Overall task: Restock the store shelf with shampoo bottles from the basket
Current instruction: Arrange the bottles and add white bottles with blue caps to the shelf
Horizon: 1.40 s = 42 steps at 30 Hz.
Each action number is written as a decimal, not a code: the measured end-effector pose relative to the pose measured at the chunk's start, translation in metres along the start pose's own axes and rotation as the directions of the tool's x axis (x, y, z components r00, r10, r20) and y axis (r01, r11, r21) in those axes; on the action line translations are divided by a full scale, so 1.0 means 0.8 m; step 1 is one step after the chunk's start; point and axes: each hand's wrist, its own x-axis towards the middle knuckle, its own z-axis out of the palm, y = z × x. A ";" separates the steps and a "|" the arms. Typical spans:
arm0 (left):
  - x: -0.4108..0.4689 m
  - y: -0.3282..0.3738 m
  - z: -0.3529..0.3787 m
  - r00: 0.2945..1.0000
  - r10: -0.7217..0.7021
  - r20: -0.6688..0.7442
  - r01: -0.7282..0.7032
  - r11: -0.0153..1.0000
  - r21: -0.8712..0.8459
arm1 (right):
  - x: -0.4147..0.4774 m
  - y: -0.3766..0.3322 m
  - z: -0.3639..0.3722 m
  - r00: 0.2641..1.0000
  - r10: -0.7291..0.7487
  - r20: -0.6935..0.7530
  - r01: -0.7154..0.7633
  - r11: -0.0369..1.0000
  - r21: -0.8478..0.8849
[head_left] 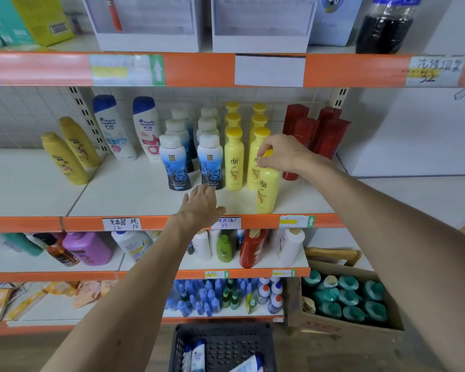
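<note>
The yellow plastic shampoo bottle (266, 187) with the brown swirl label stands upright at the front edge of the white middle shelf (134, 194), its long axis vertical and its cap end up, label facing the camera. It sits just in front of the right-hand row of matching yellow bottles (258, 146). The right hand (281, 153) comes over from the right and its grip is closed on the bottle's top; the fingers (263, 159) cover the cap, so only a sliver of yellow shows there. The left hand (202, 205) reaches out flat, palm down, grip wide and holding nothing, fingertips close to the base of a blue-and-white bottle with a white cap (210, 162); I cannot tell whether they touch it.

To the left on the same shelf stand two white bottles with blue caps (130, 127) and two leaning gold bottles (67, 151). To the right stand dark red bottles (317, 130), their lower parts hidden behind the right wrist.

At the bottom edge the dark plastic basket (226, 345) is cut off by the frame; white-and-blue bottles (198, 355) lie in it, only partly visible. The orange shelf-edge price strips (91, 224) carry handwritten tags that are hard to read. A brown cardboard box of teal-capped bottles (346, 299) sits on the floor at right.
</note>
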 end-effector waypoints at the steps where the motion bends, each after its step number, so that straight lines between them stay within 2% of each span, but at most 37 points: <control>1: -0.001 0.000 0.000 1.000 0.002 -0.004 -0.002 1.000 0.004 | -0.001 0.001 0.003 0.999 0.008 -0.033 -0.008 1.000 0.016; 3: -0.002 0.000 -0.001 1.000 0.000 -0.007 0.000 1.000 -0.002 | -0.002 0.005 0.008 0.991 0.058 -0.122 -0.058 0.998 0.009; 5: -0.002 -0.001 -0.001 1.000 -0.002 -0.014 0.002 1.000 -0.009 | -0.003 0.006 0.009 0.973 0.114 -0.201 -0.131 0.989 -0.073; 7: -0.003 -0.003 -0.001 1.000 -0.005 -0.021 0.005 1.000 -0.009 | 0.001 0.006 0.009 0.962 0.133 -0.237 -0.163 0.980 -0.113; 14: 0.004 -0.007 0.000 0.999 -0.033 -0.014 0.033 0.999 -0.003 | 0.012 0.003 0.021 0.975 0.003 -0.223 -0.044 0.983 -0.180; 19: 0.005 -0.005 -0.001 0.999 -0.026 -0.026 0.025 1.000 -0.006 | 0.013 0.010 0.019 0.977 0.000 -0.215 -0.035 0.987 -0.158; 27: -0.007 -0.001 -0.002 0.992 0.125 -0.034 -0.128 0.986 -0.105 | 0.009 0.023 0.023 0.977 -0.005 -0.213 -0.014 0.996 -0.086; 36: -0.018 -0.005 -0.015 0.992 0.113 -0.064 -0.118 0.990 -0.075 | 0.009 0.019 0.031 0.967 -0.018 -0.253 -0.009 0.994 -0.105; 42: -0.021 -0.007 -0.012 0.995 0.090 -0.040 -0.093 0.993 -0.077 | 0.009 0.011 0.027 0.979 -0.014 -0.205 -0.018 0.988 -0.150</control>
